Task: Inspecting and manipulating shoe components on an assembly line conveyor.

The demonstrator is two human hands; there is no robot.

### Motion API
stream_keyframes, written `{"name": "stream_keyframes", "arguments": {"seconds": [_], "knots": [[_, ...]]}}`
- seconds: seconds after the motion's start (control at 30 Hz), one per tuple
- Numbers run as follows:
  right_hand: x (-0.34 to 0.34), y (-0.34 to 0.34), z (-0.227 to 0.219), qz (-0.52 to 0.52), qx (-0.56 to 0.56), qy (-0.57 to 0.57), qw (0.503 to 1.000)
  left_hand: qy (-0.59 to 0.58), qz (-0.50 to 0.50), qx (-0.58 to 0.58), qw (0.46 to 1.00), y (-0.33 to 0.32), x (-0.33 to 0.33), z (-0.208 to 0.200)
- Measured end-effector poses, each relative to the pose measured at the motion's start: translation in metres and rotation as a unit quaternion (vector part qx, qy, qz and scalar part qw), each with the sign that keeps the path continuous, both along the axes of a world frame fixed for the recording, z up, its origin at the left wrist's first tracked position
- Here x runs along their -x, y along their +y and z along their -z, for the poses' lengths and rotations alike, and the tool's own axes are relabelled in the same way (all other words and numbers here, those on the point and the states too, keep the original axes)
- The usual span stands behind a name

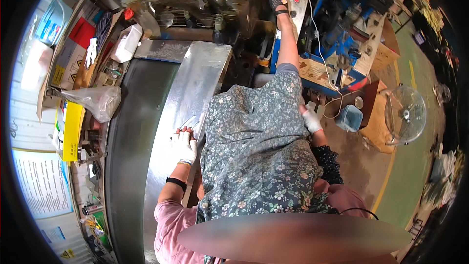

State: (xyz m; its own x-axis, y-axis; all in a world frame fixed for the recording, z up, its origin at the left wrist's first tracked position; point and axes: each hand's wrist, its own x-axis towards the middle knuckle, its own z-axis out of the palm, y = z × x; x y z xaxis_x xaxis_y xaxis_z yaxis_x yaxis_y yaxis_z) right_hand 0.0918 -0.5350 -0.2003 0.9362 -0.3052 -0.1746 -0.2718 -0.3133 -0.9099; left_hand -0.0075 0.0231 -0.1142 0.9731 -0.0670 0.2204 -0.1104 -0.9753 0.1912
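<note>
My left hand (184,146), in a white glove with bare fingertips, is at the bright metal ledge (183,80) on my left. Its fingers are drawn together at a thin, shiny piece (189,121), too small to name exactly. My right hand (311,119), also white-gloved, is beside my thigh at the edge of the flowered apron (259,137). The fingers of that hand are partly hidden against the cloth, and I cannot see whether they hold anything.
A dark panel (139,132) runs along the ledge. Further left, a shelf holds a plastic bag (100,102) and a yellow box (72,129). Blue machinery (337,44) with a white cable stands ahead right. A bucket (349,118) and a fan (405,114) are on the right.
</note>
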Motion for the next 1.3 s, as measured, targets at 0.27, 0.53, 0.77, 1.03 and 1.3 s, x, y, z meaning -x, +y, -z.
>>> {"name": "stream_keyframes", "arguments": {"seconds": [0.27, 0.53, 0.77, 1.03, 1.3], "knots": [[0.029, 0.024, -0.166, -0.341, -0.020, -0.014, 0.940, -0.080, 0.004, 0.070, 0.994, -0.066, -0.039, -0.051], [0.026, 0.097, -0.204, -0.514, 0.000, 0.174, 0.840, 0.039, 0.396, 0.181, 0.900, -0.220, -0.114, -0.081], [0.023, 0.069, -0.156, -0.262, 0.320, 0.081, 0.907, 0.286, 0.239, 0.181, 0.910, -0.282, -0.151, 0.005], [-0.004, 0.072, -0.133, -0.221, 0.479, -0.086, 0.845, 0.115, 0.252, 0.348, 0.895, -0.283, -0.156, 0.039], [0.019, 0.064, -0.160, -0.438, 0.352, -0.044, 0.826, 0.372, 0.500, 0.329, 0.710, -0.241, -0.133, 0.024]]}}
